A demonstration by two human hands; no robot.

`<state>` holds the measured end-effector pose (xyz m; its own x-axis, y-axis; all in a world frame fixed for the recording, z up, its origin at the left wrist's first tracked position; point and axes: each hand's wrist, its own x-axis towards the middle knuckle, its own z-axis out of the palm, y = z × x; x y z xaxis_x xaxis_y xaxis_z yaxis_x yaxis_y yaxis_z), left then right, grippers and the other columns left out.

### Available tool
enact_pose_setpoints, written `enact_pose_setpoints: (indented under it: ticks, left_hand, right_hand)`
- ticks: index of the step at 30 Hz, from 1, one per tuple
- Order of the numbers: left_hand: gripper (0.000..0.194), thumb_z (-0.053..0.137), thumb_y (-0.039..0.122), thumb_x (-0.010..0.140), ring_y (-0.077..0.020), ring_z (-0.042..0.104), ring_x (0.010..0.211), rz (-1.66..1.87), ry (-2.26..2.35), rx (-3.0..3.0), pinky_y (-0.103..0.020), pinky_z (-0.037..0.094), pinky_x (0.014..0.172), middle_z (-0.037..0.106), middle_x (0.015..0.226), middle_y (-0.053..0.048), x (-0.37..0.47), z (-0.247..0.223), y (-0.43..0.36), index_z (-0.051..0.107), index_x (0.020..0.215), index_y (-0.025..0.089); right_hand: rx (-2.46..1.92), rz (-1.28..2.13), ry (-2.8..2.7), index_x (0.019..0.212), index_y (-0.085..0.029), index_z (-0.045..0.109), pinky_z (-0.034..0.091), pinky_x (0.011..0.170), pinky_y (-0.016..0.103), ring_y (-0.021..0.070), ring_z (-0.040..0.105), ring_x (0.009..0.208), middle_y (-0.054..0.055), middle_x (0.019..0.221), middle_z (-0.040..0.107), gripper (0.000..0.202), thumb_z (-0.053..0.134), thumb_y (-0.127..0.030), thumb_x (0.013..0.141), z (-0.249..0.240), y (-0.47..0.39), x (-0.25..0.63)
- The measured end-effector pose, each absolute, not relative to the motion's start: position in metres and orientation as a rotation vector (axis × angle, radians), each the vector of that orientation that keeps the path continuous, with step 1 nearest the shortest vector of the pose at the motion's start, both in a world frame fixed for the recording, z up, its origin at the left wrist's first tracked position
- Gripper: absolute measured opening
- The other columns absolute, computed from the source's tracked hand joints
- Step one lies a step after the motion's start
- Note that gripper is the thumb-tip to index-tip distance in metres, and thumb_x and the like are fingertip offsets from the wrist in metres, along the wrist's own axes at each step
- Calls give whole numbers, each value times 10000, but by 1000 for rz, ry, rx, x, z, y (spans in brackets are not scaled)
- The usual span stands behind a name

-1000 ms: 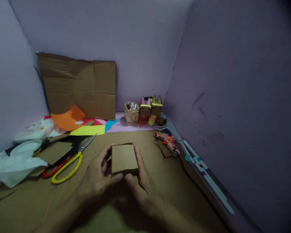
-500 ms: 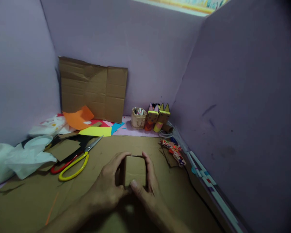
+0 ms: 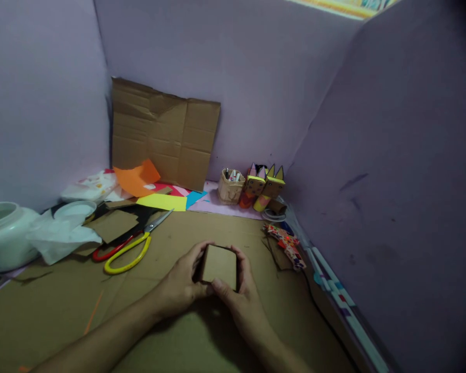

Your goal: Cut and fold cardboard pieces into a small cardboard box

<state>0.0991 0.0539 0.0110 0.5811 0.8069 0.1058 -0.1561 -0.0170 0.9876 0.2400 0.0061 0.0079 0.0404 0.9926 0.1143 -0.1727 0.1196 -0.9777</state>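
Note:
A small brown cardboard box [image 3: 219,265] is held between both hands over the cardboard-covered table [image 3: 171,336]. My left hand [image 3: 188,280] wraps round its left side, thumb at the near edge. On the right side, the fingers of my right hand [image 3: 243,290] press against the box, and the thumb rests on its near top edge. The undersides of the box and some fingertips are hidden.
Scissors [image 3: 130,254] with yellow and red handles lie left, by cardboard scraps [image 3: 114,225] and a white jar [image 3: 8,235]. Behind are coloured paper, a pen basket [image 3: 231,187] and two eared cardboard figures [image 3: 270,189]. A patterned glue gun [image 3: 285,243] with a cable lies right.
The view has shifted, so the surroundings appear further right. The box looks tilted a little differently in my hands, and both hands still hold it.

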Motion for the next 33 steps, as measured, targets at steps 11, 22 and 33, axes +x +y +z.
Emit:
enact_pose_setpoints:
  ticks: [11, 22, 33]
  left_hand:
    - [1059, 559, 620, 696, -300, 163, 1350, 664, 958, 1740, -451, 158, 1089, 114, 1495, -176, 95, 22, 48, 13, 1425, 81]
    - [964, 528, 324, 707, -274, 62, 1370, 498, 1076, 1885, -463, 115, 1096, 36, 1495, -207, 102, 26, 42, -65, 1407, 27]
    - [984, 620, 249, 670, -294, 204, 1338, 560, 1015, 1871, -458, 228, 1066, 166, 1476, -198, 98, 19, 50, 3, 1424, 107]
  right_hand:
    - [-1237, 992, -1297, 1370, -231, 224, 184, 1097, 436, 257, 186, 1356, 87, 1467, 245, 782, 620, -418, 721, -5, 9, 247]
    - [-1175, 1168, -1471, 1427, -278, -42, 194, 1093, 445, 247, 52, 1384, 42, 1526, -13, 973, 597, -512, 732, -3, 7, 256]
    - [-1225, 1023, -1708, 1428, -236, -16, 77, 1110, 460, 219, -64, 1382, 58, 1524, -46, 865, 547, -400, 792, -8, 14, 268]
